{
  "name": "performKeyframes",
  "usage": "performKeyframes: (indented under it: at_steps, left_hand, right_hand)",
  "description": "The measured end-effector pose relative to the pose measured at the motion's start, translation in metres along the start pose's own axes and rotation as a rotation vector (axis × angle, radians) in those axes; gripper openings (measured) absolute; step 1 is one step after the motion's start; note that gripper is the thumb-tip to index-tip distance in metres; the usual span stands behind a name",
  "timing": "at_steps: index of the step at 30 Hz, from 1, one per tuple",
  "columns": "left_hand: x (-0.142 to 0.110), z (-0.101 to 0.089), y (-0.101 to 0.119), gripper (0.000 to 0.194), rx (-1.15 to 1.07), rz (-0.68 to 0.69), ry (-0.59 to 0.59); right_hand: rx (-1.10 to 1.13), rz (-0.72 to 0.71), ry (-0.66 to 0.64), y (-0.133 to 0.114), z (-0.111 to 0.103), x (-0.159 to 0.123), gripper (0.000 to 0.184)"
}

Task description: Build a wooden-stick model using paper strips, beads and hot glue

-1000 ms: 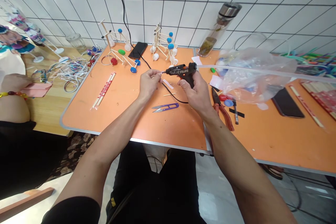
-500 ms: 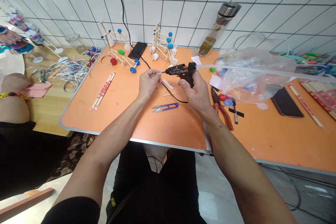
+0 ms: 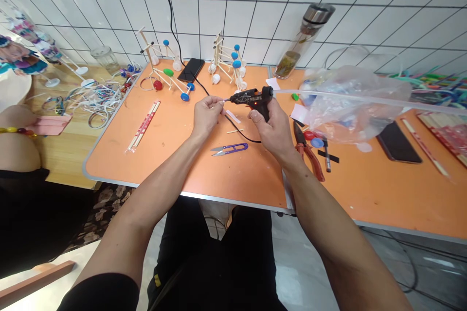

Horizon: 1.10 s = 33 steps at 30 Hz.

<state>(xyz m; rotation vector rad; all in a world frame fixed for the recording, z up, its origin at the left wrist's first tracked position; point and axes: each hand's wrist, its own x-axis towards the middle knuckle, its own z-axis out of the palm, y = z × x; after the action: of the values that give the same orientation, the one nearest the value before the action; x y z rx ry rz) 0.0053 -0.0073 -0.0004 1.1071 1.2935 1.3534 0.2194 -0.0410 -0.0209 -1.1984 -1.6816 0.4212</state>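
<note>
My right hand [image 3: 274, 124] is wrapped round the handle of a black hot glue gun [image 3: 248, 97]. A long clear glue stick [image 3: 350, 97] runs out of the gun's rear to the right. At the nozzle, my left hand [image 3: 207, 114] pinches something small and pale, mostly hidden by the fingers. Below the hands lie purple thread snips [image 3: 230, 148], a thin wooden stick piece [image 3: 235, 130] and a white paper strip [image 3: 233, 116]. Pliers [image 3: 308, 150] with red handles rest beside my right forearm.
Two stick models with coloured caps [image 3: 168, 72] [image 3: 226, 60] stand at the back, near a phone [image 3: 191, 70]. Wrapped chopsticks [image 3: 145, 126] lie left. A bottle [image 3: 304, 41], plastic bag [image 3: 357, 102] and second phone [image 3: 399, 142] are right. A co-worker's arm [image 3: 18, 141] is at far left.
My hands and the glue gun hold almost the same position. At far left, the co-worker's hand has shifted slightly.
</note>
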Motion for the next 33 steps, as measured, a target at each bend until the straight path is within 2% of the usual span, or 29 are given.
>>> performKeyframes:
  at_steps: [12,24,33]
  left_hand:
    - [-0.0004,0.0008,0.0022,0.022,0.0,-0.011,-0.002]
    - [0.0009,-0.0003,-0.0015,0.015,0.008,0.005,0.008]
    - [0.002,0.0004,-0.0009,0.021,-0.002,0.004,0.001]
  right_hand:
    - [-0.029,-0.045,0.019,0.0034,0.0022,-0.0002,0.063]
    - [0.012,-0.012,0.006,-0.0013,0.0015,-0.0001,0.062]
    - [-0.001,-0.019,-0.003,0.0014,0.0003,0.0,0.061]
